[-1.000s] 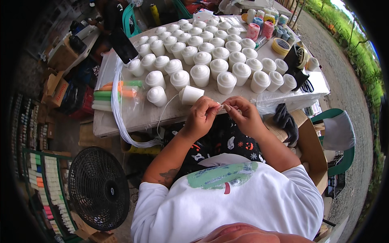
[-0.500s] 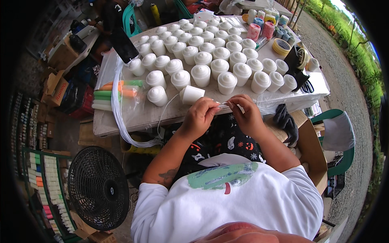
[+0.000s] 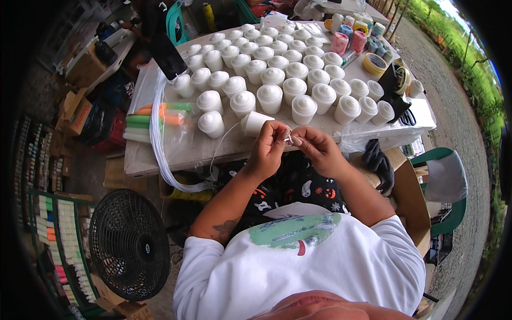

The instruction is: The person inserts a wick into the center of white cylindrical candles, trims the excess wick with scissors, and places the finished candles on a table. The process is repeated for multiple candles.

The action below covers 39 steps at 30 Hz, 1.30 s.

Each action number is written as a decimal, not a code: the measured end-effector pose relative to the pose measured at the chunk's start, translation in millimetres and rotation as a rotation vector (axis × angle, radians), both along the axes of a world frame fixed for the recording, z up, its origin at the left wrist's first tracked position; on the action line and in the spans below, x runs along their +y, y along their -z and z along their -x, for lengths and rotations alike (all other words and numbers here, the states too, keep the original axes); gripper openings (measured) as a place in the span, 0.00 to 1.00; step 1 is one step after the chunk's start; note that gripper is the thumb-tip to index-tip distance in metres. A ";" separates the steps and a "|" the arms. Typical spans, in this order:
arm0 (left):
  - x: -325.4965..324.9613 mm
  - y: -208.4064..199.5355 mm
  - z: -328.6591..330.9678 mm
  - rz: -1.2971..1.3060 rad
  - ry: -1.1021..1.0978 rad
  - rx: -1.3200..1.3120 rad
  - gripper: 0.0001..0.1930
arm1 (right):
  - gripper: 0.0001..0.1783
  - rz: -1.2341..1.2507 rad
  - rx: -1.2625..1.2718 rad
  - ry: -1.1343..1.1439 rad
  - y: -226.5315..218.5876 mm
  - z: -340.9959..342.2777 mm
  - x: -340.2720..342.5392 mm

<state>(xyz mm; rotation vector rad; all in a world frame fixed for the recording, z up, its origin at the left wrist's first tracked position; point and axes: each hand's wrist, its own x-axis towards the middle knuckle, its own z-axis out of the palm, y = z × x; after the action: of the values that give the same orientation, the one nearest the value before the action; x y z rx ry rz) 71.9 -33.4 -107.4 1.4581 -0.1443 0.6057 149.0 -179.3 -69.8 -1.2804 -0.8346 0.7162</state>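
My left hand [image 3: 268, 148] and my right hand [image 3: 318, 150] meet at the table's near edge, fingertips pinched together. Between them is a short bit of white cord [image 3: 289, 139], its shape partly covered by the fingers. Just behind my left hand, a white cup-shaped piece [image 3: 254, 123] lies on its side. A thin white strand [image 3: 220, 140] curves from its left end down off the table edge. Many similar white pieces with stepped, domed tops, such as one upright piece [image 3: 304, 109], stand in rows beyond my hands.
A looped bundle of white cords [image 3: 156, 136] hangs over the table's left part, beside bagged orange and green sticks [image 3: 160, 118]. Tape rolls [image 3: 375, 63] and coloured jars [image 3: 358, 41] stand far right. A black fan [image 3: 129, 244] is at lower left, an open carton [image 3: 413, 205] at right.
My hands have drawn closer together, and the white bit between the fingertips shows more plainly. The view has shifted slightly; the tipped piece still lies on its side.
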 end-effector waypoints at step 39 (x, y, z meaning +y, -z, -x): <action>-9.0 -3.7 0.0 -0.513 -0.411 -0.088 0.08 | 0.06 0.132 -0.562 0.267 11.5 -3.7 -4.5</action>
<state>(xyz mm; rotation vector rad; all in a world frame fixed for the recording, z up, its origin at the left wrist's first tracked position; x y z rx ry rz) 71.9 -42.4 -103.6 1.9801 -0.0697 1.0201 152.6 -183.8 -81.3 -1.7106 -1.0478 0.1933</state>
